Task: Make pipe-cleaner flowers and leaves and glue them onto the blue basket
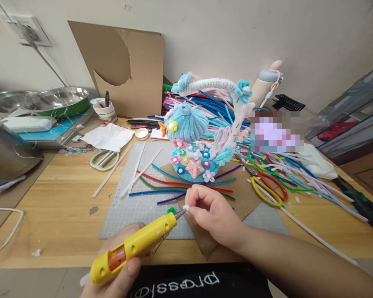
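My left hand is wrapped round a yellow hot glue gun, its metal nozzle pointing up and right. At the nozzle tip is a small white fuzzy piece, pinched between the thumb and fingers of my right hand. A small green fuzzy piece lies just left of the nozzle. Beyond my hands stands a blue pipe-cleaner basket with flowers, a pink star and a tall white handle. Loose coloured pipe cleaners lie in front of it on the grey cutting mat.
A heap of pipe cleaners lies behind the basket. Orange-and-yellow-handled scissors are at right, green-handled scissors at left. A paper cup, a white tissue, metal bowls and cardboard stand or lie farther back.
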The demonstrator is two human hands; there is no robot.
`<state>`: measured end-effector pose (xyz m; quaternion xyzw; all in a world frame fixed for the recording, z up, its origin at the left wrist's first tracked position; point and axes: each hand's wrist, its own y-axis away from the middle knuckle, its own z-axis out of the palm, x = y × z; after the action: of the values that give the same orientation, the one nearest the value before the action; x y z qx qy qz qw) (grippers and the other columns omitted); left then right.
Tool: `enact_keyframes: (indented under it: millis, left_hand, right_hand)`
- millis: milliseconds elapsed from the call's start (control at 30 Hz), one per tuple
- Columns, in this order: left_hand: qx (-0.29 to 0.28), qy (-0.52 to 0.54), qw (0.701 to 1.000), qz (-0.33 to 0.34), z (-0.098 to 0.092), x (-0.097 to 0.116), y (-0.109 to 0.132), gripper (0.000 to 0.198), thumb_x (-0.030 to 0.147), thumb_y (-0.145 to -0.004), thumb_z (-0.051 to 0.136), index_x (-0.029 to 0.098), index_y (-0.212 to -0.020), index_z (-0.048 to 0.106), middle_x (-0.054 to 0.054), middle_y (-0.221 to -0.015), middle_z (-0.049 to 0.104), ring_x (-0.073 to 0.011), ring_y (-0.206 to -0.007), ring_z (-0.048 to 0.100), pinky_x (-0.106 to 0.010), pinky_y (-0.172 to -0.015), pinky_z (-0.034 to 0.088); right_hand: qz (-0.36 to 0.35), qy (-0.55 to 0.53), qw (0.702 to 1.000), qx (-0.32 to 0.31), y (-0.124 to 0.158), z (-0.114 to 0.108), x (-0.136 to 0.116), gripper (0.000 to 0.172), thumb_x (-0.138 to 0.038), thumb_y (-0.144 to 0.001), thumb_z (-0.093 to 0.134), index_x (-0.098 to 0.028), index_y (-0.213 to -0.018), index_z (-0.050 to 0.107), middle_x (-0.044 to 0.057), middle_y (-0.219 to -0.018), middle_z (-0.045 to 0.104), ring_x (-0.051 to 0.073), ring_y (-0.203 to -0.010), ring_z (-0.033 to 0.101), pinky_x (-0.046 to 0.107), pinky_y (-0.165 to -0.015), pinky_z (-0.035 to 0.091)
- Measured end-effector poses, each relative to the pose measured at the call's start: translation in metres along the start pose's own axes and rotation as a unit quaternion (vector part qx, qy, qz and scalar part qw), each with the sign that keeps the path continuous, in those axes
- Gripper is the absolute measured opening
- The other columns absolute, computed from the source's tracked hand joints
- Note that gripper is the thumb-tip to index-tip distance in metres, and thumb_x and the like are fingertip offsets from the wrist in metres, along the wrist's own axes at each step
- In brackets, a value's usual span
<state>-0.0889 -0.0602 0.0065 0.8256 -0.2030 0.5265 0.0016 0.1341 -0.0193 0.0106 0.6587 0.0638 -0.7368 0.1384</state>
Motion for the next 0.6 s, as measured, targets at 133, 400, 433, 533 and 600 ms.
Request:
enact_keyframes:
  millis: [133, 400, 433, 533, 600]
  left_hand:
    - [-0.009, -0.003, 1.0, 0.008, -0.0002, 0.004, -0.0034, 0.031, 0.044, -0.088, 0.041, 0.026, -0.081, 0.066, -0.004, -0.075, 0.066, -0.0182, -0.058, 0.057, -0.027, -0.053, 0.05]
    - [-0.015, -0.026, 0.999, 0.027, -0.0014, 0.0012, -0.0011, 0.022, 0.036, -0.086, 0.045, 0.027, -0.083, 0.065, -0.003, -0.067, 0.061, -0.019, -0.06, 0.056, -0.026, -0.055, 0.049]
    - [-0.014, -0.028, 0.999, 0.027, -0.0016, 0.0016, -0.0012, 0.02, 0.035, -0.086, 0.046, 0.027, -0.082, 0.064, -0.003, -0.067, 0.06, -0.0188, -0.06, 0.056, -0.026, -0.055, 0.049]
    - [-0.015, -0.024, 0.999, 0.027, -0.0024, 0.0028, -0.0011, 0.018, 0.034, -0.085, 0.047, 0.027, -0.081, 0.064, -0.002, -0.066, 0.06, -0.0181, -0.06, 0.056, -0.025, -0.055, 0.049]
    - [-0.017, -0.017, 0.999, 0.024, -0.0027, 0.0036, -0.0011, 0.019, 0.035, -0.085, 0.048, 0.026, -0.079, 0.063, -0.002, -0.065, 0.059, -0.0182, -0.059, 0.055, -0.025, -0.055, 0.049]
  right_hand:
    - [-0.001, 0.01, 1.0, 0.006, -0.0009, -0.0003, 0.0008, 0.011, -0.017, -0.068, 0.054, -0.019, -0.062, 0.045, -0.005, -0.059, 0.042, 0.009, -0.053, 0.036, 0.022, -0.048, 0.029]
    - [-0.008, 0.019, 1.0, 0.008, -0.0021, -0.0007, 0.0013, 0.011, -0.014, -0.066, 0.053, -0.019, -0.061, 0.044, -0.005, -0.058, 0.043, 0.009, -0.053, 0.036, 0.022, -0.049, 0.028]
    - [-0.005, 0.017, 1.0, 0.007, -0.002, -0.0006, 0.0012, 0.011, -0.014, -0.066, 0.053, -0.019, -0.061, 0.044, -0.005, -0.058, 0.043, 0.008, -0.052, 0.036, 0.022, -0.048, 0.028]
    - [0.012, 0.0, 1.0, 0.005, -0.0017, -0.0007, 0.0014, 0.011, -0.015, -0.066, 0.053, -0.019, -0.061, 0.045, -0.005, -0.057, 0.043, 0.008, -0.05, 0.036, 0.022, -0.048, 0.027]
    - [0.019, -0.014, 1.0, 0.006, -0.0019, -0.0011, 0.002, 0.01, -0.016, -0.067, 0.053, -0.019, -0.062, 0.045, -0.006, -0.056, 0.043, 0.008, -0.05, 0.036, 0.023, -0.049, 0.027]
